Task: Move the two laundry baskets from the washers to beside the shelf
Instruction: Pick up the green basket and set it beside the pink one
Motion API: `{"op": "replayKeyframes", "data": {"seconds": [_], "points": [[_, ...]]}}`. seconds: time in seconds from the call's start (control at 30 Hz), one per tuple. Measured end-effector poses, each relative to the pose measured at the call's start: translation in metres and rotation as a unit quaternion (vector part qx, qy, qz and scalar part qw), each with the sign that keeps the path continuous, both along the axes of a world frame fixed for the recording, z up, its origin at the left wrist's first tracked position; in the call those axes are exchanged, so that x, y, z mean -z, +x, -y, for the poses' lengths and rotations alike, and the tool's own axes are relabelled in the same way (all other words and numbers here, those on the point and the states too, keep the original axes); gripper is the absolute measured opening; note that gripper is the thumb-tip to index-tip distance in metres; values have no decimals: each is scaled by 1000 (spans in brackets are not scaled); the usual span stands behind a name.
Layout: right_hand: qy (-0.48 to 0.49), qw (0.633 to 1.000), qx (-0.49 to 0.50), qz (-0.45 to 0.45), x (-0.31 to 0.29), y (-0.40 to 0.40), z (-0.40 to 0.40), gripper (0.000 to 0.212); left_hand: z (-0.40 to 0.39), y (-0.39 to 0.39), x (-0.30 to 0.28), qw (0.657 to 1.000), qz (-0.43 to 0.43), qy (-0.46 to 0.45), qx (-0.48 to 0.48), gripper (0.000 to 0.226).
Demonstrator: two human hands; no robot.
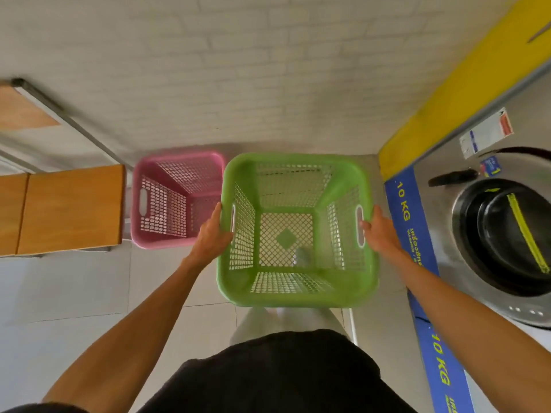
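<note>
Tiled floor point(74, 293) by washer point(504, 234); both hands clamped on empty green lattice basket point(298, 289), pink basket point(176, 201) alongside.

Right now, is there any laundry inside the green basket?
No, the green basket is empty; floor shows through its mesh bottom.

green basket point(298, 289): matt plastic, perforated lattice walls | pink basket point(179, 158): same lattice plastic | shelf point(71, 210): smooth wood-look panels, metal frame | washer point(441, 204): brushed metal front, glossy dark door | floor point(59, 293): smooth glossy tile
</note>
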State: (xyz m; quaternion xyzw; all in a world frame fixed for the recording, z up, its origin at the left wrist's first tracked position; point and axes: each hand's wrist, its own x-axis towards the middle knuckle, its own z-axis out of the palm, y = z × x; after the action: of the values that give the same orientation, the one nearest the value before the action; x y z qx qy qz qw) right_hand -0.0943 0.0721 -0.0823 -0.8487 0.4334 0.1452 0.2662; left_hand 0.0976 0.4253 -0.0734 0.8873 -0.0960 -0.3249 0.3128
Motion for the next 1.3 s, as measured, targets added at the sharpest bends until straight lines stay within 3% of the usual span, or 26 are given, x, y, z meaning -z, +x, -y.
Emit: {"op": "replayKeyframes", "data": {"seconds": [0.3, 0.6, 0.93, 1.3], "points": [[37, 998, 1, -43, 48, 110, 57, 47, 46, 75, 71, 998, -35, 44, -14, 95], [69, 995, 15, -77, 152, 163, 96, 40, 79, 131, 189, 999, -19, 25, 8, 92], [37, 996, -42, -65, 246, 197, 116, 44, 88, 166, 311, 998, -6, 38, 53, 106], [34, 997, -22, -70, 297, 203, 124, 39, 96, 182, 360, 997, -26, 42, 58, 108]]}}
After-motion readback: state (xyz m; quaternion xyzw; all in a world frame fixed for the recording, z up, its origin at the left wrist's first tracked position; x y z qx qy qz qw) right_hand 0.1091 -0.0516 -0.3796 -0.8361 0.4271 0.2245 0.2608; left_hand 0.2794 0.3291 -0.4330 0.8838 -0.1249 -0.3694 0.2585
